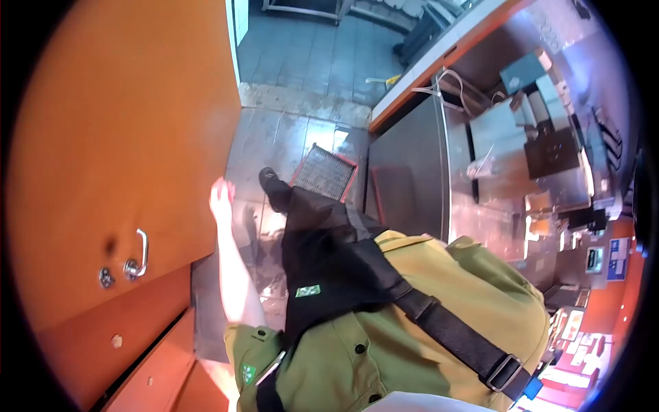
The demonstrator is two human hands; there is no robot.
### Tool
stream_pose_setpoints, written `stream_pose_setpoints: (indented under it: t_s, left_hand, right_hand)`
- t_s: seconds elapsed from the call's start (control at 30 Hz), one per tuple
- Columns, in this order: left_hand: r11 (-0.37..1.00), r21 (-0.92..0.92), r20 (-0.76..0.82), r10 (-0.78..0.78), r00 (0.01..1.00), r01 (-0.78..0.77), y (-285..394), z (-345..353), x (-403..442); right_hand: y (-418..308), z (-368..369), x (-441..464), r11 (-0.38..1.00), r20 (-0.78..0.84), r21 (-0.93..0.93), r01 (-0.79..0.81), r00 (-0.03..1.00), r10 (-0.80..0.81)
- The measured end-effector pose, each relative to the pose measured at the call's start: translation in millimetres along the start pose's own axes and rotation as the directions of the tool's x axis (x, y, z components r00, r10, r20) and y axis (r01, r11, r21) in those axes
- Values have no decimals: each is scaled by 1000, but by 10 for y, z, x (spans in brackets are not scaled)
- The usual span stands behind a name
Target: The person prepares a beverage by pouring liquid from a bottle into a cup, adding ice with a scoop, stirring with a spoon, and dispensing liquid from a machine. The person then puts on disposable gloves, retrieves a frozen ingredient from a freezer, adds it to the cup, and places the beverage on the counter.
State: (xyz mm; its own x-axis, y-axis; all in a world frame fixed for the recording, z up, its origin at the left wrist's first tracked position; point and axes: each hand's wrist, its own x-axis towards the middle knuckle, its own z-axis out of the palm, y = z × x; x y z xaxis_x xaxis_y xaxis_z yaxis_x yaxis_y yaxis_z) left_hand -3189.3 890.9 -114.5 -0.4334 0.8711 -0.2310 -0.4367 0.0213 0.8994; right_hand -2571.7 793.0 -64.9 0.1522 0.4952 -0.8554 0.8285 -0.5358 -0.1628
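Observation:
My left hand (221, 199) reaches forward at the end of my bare forearm, beside the edge of an orange door (130, 137). Its fingers look loosely bent and a little apart, and I see nothing held in them. Whether the fingertips touch the door cannot be made out. My right hand is out of view. A yellow-tan cloth item (467, 288) with a black buckled strap (439, 323) lies across my right side, over my green shirt (329, 364). My black shoe (271, 180) is on the wet tiled floor.
A metal door handle (141, 254) sticks out of the door. Ahead, a grate with a red edge (326, 172) lies on the floor before a raised sill (302, 103). Metal cabinets (408, 165) and a cluttered counter (522, 137) line the right side.

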Motion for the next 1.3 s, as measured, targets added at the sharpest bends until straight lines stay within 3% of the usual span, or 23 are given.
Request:
stream_pose_setpoints:
  t_s: [0.03, 0.07, 0.1, 0.13, 0.2, 0.27, 0.4, 0.5, 0.53, 0.7, 0.73, 0.77, 0.83, 0.87, 0.9, 0.97, 1.0, 1.07, 1.13, 1.17, 1.2, 1.23, 1.3]
  left_hand:
    - [988, 134, -140, -57, 989, 76, -437, -292, -193]
    - [974, 30, -279, -207, 938, 224, -602, -409, -624]
    - [955, -50, -228, -297, 927, 294, -1287, -996, -990]
    - [883, -94, -289, -466, 836, 459, -2369, -1755, -1512]
    - [613, -21, -494, -693, 525, 790, -1838, -1855, -2268]
    - [517, -29, -543, -727, 420, 856, -1584, -1866, -2264]
    - [550, 144, -501, -676, 540, 822, -1154, -1541, -1307]
    - [608, 376, -359, -600, 715, 699, -812, -891, -144]
    - [621, 445, -304, -573, 761, 645, -709, -614, 294]
    - [672, 508, -231, -497, 836, 539, -212, 824, 2307]
    - [708, 508, -222, -443, 869, 491, -15, 1073, 2699]
    - [737, 516, -196, -394, 898, 436, 163, 1315, 3147]
    - [719, 598, -108, -364, 925, 353, 305, 1574, 4132]
    - [802, 514, -154, -261, 953, 303, 413, 2043, 4401]
    - [870, 433, -211, -156, 965, 235, 592, 2627, 4711]
    - [850, 481, -75, -206, 976, 216, 599, 3110, 5197]
    - [840, 502, -8, -230, 973, 203, 538, 3359, 5441]
    - [725, 590, 15, -449, 894, 354, 297, 3662, 5851]
    - [612, 633, -3, -610, 792, 474, 72, 3815, 6395]
    - [575, 648, -20, -643, 766, 500, -63, 3872, 6761]
    - [613, 594, -94, -591, 801, 521, -102, 4060, 7078]
    - [626, 621, -30, -581, 813, 471, -48, 4332, 7471]
    - [410, 871, 30, -593, 805, 270, -98, 4791, 8463]
  right_hand:
    - [-123, -58, 29, 1000, 12, 2, 10, 1000, -10]
    - [-243, -115, 86, 1000, 15, 7, 21, 1000, -21]
    - [-392, -185, 155, 999, 12, 16, 34, 999, -34]
    - [-559, -235, 217, 999, 0, 31, 41, 999, -41]
    - [-850, -341, 475, 998, -37, 62, 27, 999, -25]
    - [-1125, -473, 744, 998, -114, 37, -54, 992, 58]
    - [-1923, -786, 1402, 999, -41, -5, -42, 998, 42]
    - [-2749, -1143, 2183, 866, 186, -447, 227, 970, -158]
    - [-3039, -1277, 2456, 836, 162, -459, 301, 953, -255]
    - [-4571, -1592, 3854, 853, -67, -241, 462, 869, -490]
    - [-4899, -1592, 3945, 815, -183, -180, 551, 795, -578]
    - [-5166, -1681, 3800, 745, -288, 287, 602, 796, -532]
    - [-5562, -2267, 3318, 619, -350, 235, 749, 660, -665]
    - [-5650, -2463, 3361, 626, -319, 221, 748, 662, -678]
    - [-5738, -2787, 3426, 685, -284, 223, 694, 718, -635]
    - [-5673, -3176, 3779, 727, -328, 209, 654, 748, -578]
    - [-5567, -3332, 4075, 805, -324, 214, 553, 818, -475]
    - [-5248, -3676, 4438, 923, -341, 289, 256, 928, -151]
    - [-4822, -3847, 4772, 937, -380, 348, 29, 918, 113]
    - [-4551, -3821, 5062, 957, -408, 289, -4, 904, 126]
    - [-4512, -4034, 4920, 833, -232, 531, -155, 919, 319]
    - [-4424, -4074, 5043, 701, -235, 678, -223, 837, 493]
    - [-4438, -4293, 4915, 578, -189, 768, -275, 765, 616]
